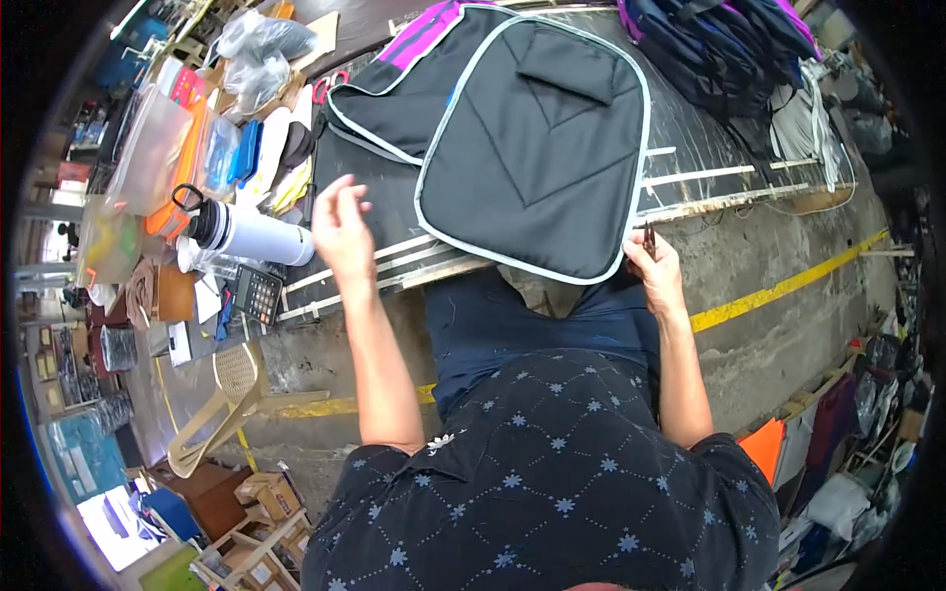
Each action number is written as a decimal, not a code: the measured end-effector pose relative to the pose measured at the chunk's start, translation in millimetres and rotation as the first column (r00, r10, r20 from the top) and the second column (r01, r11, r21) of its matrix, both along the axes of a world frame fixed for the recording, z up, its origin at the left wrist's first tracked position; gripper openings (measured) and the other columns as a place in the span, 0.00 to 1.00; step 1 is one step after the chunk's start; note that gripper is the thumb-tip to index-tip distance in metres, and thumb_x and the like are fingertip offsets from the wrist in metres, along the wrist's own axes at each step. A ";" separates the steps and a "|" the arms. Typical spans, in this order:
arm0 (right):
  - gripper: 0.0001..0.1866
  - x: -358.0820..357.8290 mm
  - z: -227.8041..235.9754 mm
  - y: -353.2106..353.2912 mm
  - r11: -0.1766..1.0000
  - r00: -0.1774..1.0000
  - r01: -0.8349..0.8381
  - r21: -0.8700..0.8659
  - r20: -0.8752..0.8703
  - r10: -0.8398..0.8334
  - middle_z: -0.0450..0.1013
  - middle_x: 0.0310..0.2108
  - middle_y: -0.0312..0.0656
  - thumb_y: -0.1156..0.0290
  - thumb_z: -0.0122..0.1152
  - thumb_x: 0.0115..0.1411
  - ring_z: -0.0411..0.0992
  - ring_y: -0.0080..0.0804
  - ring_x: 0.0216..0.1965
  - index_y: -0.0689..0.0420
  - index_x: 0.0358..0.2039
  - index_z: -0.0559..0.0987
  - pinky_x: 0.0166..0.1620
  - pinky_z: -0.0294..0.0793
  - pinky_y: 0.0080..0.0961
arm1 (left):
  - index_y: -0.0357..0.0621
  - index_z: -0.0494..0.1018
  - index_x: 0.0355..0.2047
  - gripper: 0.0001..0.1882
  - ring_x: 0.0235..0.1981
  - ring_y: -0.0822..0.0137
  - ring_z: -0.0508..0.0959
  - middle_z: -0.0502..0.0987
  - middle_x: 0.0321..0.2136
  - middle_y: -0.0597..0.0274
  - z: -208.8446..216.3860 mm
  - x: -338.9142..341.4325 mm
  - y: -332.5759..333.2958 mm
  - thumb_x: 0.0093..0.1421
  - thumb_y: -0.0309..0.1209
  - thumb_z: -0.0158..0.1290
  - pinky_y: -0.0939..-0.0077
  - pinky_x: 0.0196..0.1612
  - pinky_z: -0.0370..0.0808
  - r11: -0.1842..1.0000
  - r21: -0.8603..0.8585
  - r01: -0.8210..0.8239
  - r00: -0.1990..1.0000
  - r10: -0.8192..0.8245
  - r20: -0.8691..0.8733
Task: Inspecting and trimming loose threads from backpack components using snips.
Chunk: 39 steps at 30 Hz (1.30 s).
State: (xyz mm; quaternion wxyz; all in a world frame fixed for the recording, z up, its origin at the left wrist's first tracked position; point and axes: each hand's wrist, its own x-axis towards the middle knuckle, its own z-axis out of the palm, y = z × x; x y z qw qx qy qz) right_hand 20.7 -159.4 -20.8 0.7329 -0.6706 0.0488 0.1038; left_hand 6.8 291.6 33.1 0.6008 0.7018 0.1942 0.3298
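A black padded backpack panel [537, 172] with pale grey edge binding and stitched V lines lies on the dark worktable, its near edge overhanging toward my lap. My right hand [658, 271] is closed at the panel's lower right corner, gripping a small dark pointed tool [649, 239] that looks like thread snips. Whether those fingers also pinch the binding is hard to tell. Left of the panel, my left hand [343, 231] is raised above the table with fingers apart and nothing in it. Under the panel's left side rests another black piece [379, 108] with purple strips and pale binding.
A white bottle [258, 236] and a calculator [258, 294] stand left of my left hand, near plastic bins [148, 148]. Red-handled scissors [330, 87] lie farther back. A dark backpack [719, 59] sits at the far right. Below left is a beige chair [236, 379].
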 end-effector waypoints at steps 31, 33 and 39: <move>0.17 145.4 15.4 -16.7 0.884 0.941 0.255 -0.392 0.312 -0.133 0.77 0.31 0.28 0.66 0.76 0.67 0.71 0.13 0.32 0.64 0.49 0.85 0.38 0.73 0.17 | 0.45 0.81 0.39 0.19 0.20 0.82 0.68 0.76 0.24 0.75 -29.6 -4.9 -51.4 0.81 0.45 0.52 0.84 0.23 0.63 0.840 -0.437 0.321 0.895 -0.420 -0.149; 0.17 155.6 22.8 -5.0 0.839 0.946 0.253 -0.483 0.307 -0.109 0.77 0.31 0.28 0.65 0.77 0.66 0.71 0.13 0.32 0.64 0.48 0.86 0.37 0.73 0.17 | 0.45 0.81 0.40 0.19 0.20 0.82 0.68 0.76 0.24 0.76 -37.3 -9.0 -48.1 0.80 0.46 0.52 0.84 0.24 0.63 0.857 -0.405 0.319 0.896 -0.412 -0.164; 0.09 169.9 8.9 -1.6 0.933 0.933 0.140 -0.333 0.359 -0.012 0.76 0.31 0.27 0.70 0.73 0.68 0.70 0.13 0.33 0.63 0.38 0.83 0.38 0.72 0.17 | 0.40 0.80 0.37 0.21 0.24 0.81 0.67 0.75 0.25 0.76 -57.6 -16.1 -40.5 0.81 0.43 0.51 0.80 0.29 0.66 0.901 -0.224 0.372 0.884 -0.418 -0.210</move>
